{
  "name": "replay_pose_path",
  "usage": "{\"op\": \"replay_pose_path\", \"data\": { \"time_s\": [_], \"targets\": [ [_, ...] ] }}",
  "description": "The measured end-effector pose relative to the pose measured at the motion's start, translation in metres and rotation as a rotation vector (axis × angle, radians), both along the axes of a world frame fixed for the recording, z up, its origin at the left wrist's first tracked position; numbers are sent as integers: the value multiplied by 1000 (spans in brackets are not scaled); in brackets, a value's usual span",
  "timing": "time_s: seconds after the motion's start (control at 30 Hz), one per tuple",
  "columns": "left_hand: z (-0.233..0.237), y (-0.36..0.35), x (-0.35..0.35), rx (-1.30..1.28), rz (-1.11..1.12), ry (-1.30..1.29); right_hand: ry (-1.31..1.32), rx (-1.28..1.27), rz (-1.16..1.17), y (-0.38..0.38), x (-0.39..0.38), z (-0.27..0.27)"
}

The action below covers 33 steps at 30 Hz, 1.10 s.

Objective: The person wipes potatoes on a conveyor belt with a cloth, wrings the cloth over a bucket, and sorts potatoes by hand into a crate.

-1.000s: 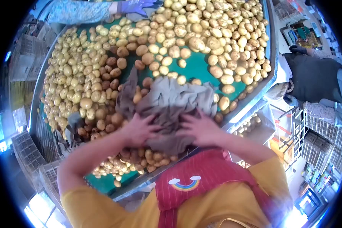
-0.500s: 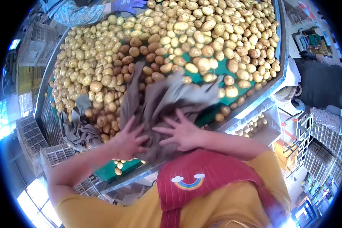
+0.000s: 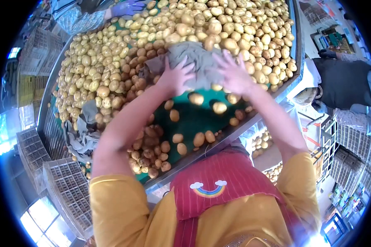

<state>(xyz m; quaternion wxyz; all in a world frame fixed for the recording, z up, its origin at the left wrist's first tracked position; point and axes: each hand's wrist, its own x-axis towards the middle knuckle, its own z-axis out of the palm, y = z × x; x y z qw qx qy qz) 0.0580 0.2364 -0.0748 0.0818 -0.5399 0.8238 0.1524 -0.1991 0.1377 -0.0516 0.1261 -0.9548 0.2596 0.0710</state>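
Observation:
Both my arms reach out over a green-surfaced sorting table heaped with potatoes (image 3: 272,43). A crumpled grey cloth (image 3: 198,61) lies bunched against the potatoes between my hands. My left hand (image 3: 177,78) rests on the near left side of the cloth with fingers spread. On the cloth's right edge is my right hand (image 3: 237,76), its fingers also spread and slightly blurred. A brownish fold of cloth (image 3: 154,68) shows beyond my left hand. Several loose potatoes (image 3: 196,99) lie on the green surface (image 3: 189,123) closer to me.
A second grey cloth (image 3: 82,133) lies at the table's left. At the far left is another person's purple-gloved hand (image 3: 127,7). The metal rim (image 3: 231,136) runs along my side. Plastic crates (image 3: 68,185) stand lower left; another person in dark clothing (image 3: 342,82) is at right.
Both hands have moved away from my body with the grey cloth, up the table. Green surface and loose potatoes now show where the cloth was.

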Motion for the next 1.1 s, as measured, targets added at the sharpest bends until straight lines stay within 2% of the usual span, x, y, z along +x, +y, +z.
{"op": "replay_pose_path", "data": {
  "time_s": [0.03,0.07,0.13,0.17,0.23,0.3,0.33,0.37,0.47,0.5,0.53,0.57,0.6,0.63,0.7,0.77,0.83,0.9,0.97,1.0,1.03,1.07,1.1],
  "targets": [
    [0,17,4,36,-62,18,-51,74,24,25,-6,5],
    [31,42,-3,136,-97,95,-26,89,95,55,-17,5],
    [45,97,-3,315,-306,-21,-39,201,204,105,-38,7],
    [41,112,-4,335,-396,-21,-16,224,228,118,-40,20],
    [18,134,-9,368,-504,19,-14,277,296,111,-39,8],
    [-21,97,-21,-118,-230,178,114,159,303,60,-30,-7],
    [-22,65,-23,-127,-240,53,-23,57,197,47,-29,-25],
    [-18,45,-25,-134,-255,-69,73,-5,141,23,-17,-16],
    [-21,32,-30,-243,21,-14,32,-135,-29,29,-1,-11],
    [-20,46,-23,-231,-19,48,-2,-133,-35,50,-7,-11],
    [-22,67,-18,-248,-2,179,-18,-90,53,67,-21,-9],
    [-21,91,-15,-265,13,308,-85,30,116,82,-38,-11],
    [-10,117,-15,-193,9,261,16,195,224,86,-47,9],
    [8,136,-15,-119,7,216,-58,325,332,78,-62,15],
    [73,142,-3,500,443,562,-155,684,308,37,-73,18],
    [86,154,9,225,909,801,-334,1000,-275,6,-56,69],
    [118,137,30,-29,1048,748,-323,912,-242,-44,-19,102],
    [144,119,60,-174,1108,551,-513,524,145,-75,38,122],
    [137,99,94,-341,1198,351,-382,66,-174,-75,94,129],
    [130,86,92,-509,1139,-15,-495,-520,-253,-59,124,117],
    [120,68,91,-670,1049,-381,-652,-661,-263,-50,148,95],
    [81,50,108,-616,982,-85,-653,-562,-266,-37,172,57],
    [77,25,97,-435,905,-204,-661,-407,-63,-32,190,12]
  ]
}}
